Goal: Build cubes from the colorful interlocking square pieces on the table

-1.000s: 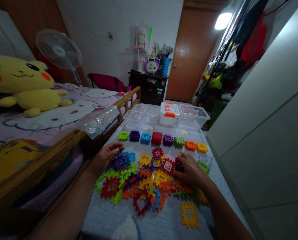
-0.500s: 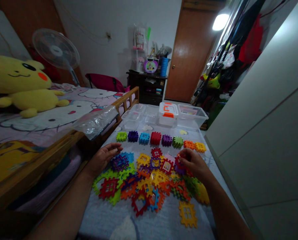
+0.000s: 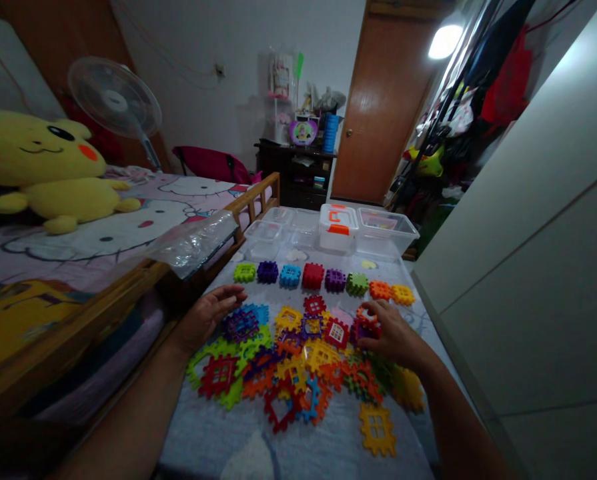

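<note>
Your right hand [image 3: 394, 333] pinches an orange tile [image 3: 366, 315] at the right side of the pile [image 3: 319, 356]; whether the purple tile [image 3: 362, 332] beneath is also held cannot be told. Your left hand [image 3: 213, 317] is loosely spread, apparently bare. Expect light, stiff, smooth plastic; grip 2 opposite notched edges. Fingers mask the tile's facing; no long axis shows.

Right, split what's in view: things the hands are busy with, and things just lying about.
Probably in use:
loose toothed pieces, near the left hand and right hand
orange piece at the right hand
row of coloured pieces beyond
perhaps the clear containers at the far end

Probably just lying about:
yellow plush toy
standing fan
crinkled clear plastic
</note>
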Demonstrator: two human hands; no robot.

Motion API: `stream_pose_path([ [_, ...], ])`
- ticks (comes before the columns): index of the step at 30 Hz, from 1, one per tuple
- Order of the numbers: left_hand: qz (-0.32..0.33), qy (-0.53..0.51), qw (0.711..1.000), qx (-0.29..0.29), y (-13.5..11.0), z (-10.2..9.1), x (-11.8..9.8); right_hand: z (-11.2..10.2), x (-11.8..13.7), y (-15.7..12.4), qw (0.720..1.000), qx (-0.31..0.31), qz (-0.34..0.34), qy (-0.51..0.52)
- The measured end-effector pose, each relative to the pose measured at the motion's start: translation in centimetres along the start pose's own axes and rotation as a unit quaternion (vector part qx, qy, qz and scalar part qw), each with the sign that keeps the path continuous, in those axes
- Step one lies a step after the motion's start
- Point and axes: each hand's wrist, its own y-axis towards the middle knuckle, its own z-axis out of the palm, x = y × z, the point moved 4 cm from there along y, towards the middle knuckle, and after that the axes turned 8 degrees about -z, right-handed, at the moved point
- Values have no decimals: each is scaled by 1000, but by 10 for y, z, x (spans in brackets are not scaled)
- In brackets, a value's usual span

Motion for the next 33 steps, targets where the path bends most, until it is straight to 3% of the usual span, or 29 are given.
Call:
stream_pose_path([
  [5,0,-3,1000,-2,-1,1,0,3,0,2,996,61,-5,-71],
  [11,7,4,1000,4,0,-1,1,0,25,8,999,-9,-7,-42],
  [17,13,9,1000,0,-1,1,-1,22,49,13,999,-2,-31,-26],
  [33,-1,7,1000,3,-3,3,-2,28,49,12,998,11,-25,-52],
])
